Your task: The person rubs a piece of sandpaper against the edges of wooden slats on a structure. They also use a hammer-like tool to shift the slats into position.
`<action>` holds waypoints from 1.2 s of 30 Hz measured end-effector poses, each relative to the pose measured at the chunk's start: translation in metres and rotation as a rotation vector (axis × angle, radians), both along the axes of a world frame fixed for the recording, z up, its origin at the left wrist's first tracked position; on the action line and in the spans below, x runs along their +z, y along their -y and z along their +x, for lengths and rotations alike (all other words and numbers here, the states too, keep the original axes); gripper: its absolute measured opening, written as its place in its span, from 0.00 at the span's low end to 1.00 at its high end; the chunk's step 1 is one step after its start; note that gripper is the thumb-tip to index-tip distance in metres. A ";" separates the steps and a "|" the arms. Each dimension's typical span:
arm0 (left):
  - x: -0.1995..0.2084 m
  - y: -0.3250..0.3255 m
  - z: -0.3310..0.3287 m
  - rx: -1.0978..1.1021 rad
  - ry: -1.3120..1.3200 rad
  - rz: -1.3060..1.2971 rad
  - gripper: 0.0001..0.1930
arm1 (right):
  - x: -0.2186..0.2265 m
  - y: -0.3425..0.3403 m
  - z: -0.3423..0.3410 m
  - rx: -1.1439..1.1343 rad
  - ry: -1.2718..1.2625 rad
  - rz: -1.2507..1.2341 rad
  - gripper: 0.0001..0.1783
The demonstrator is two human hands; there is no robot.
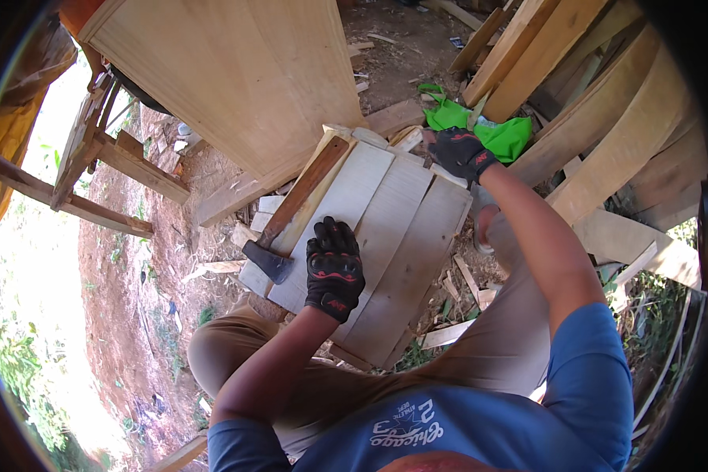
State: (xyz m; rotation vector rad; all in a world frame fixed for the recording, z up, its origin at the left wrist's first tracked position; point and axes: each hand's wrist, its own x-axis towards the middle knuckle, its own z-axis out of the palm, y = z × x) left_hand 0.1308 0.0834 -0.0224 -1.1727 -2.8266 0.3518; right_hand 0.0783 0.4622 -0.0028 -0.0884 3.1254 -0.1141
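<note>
A panel of pale wooden boards [397, 212] lies slanted between my knees. My left hand [334, 267], in a black glove with red trim, rests flat on its boards with fingers stretched out. Just left of that hand lies a hatchet [269, 262], its dark head toward me and its brown wooden handle [311, 185] running away along the panel's left side. My right hand [458, 152], gloved alike, is at the panel's far right corner. Its fingers are bent at short wood ends [407, 140]; what they grip, if anything, is hidden.
A large smooth wooden board [228, 79] stands beyond the panel. Long planks [527, 55] lean at the right, with a bright green bag [505, 138] by them. A wooden frame [126, 169] is at the left. Wood scraps [448, 334] litter the dirt ground.
</note>
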 end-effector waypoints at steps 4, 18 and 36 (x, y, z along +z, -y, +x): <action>0.005 0.000 0.001 0.021 0.057 0.031 0.34 | 0.004 0.014 0.000 -0.072 0.152 0.023 0.19; -0.004 0.002 -0.001 0.001 0.057 0.119 0.35 | -0.025 0.004 0.000 -0.006 0.042 -0.242 0.20; 0.031 0.027 -0.043 -0.109 0.076 0.257 0.19 | -0.021 0.119 0.017 0.488 -0.225 0.211 0.06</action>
